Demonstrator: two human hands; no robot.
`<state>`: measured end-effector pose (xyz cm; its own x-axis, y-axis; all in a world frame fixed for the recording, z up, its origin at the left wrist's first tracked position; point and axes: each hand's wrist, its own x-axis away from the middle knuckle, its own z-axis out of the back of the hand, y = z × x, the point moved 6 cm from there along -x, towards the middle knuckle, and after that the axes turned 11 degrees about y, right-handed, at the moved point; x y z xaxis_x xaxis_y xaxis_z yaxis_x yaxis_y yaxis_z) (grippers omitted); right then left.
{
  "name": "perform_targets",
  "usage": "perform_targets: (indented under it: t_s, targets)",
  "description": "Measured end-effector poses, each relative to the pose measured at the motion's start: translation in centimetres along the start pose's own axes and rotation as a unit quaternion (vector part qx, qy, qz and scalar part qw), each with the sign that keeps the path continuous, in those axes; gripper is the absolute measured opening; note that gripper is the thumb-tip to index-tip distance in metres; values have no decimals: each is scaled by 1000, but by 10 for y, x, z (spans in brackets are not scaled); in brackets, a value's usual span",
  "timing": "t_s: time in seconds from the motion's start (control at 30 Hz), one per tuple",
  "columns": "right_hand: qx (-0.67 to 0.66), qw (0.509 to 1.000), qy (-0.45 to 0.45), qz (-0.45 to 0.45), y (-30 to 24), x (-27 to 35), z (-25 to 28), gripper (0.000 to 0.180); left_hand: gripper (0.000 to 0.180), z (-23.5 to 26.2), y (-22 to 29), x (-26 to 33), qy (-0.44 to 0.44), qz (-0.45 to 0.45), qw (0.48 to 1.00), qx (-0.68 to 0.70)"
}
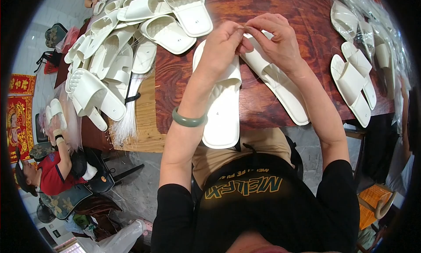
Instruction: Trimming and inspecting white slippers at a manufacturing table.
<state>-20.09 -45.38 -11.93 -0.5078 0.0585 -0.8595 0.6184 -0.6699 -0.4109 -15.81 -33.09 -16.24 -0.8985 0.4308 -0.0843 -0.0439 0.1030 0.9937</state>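
Note:
Two white slippers lie before me on the dark red wooden table, toes pointing away. One slipper [221, 117] is under my left forearm, its heel jutting past the near edge; the other slipper [285, 93] slants away to its right. Above their toe ends, my left hand [222, 44] and my right hand [276, 40] meet fingertip to fingertip, both pinched. Whatever they pinch is too thin to make out; a faint clear strand seems to run near the right slipper's strap. Left of them, a bundle of clear strands [127, 121] is bound with a black tie.
White slippers [101, 73] are heaped on the table's left side. A pair of slippers [351, 84] lies at the right, beside plastic-wrapped slippers [346, 23]. At far left, a person in a red top [57, 172] holds white slippers. A wooden stool [372, 204] stands lower right.

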Motion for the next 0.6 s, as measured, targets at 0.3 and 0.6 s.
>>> perform_targets:
  t_s: [0.3, 0.6]
  targets:
    - [10, 1000, 5, -17, 1, 1, 1, 5, 17, 1, 9, 2, 52, -10, 998, -24]
    - [18, 1000, 10, 5, -2, 0, 2, 6, 15, 4, 6, 2, 56, -1, 998, 10]
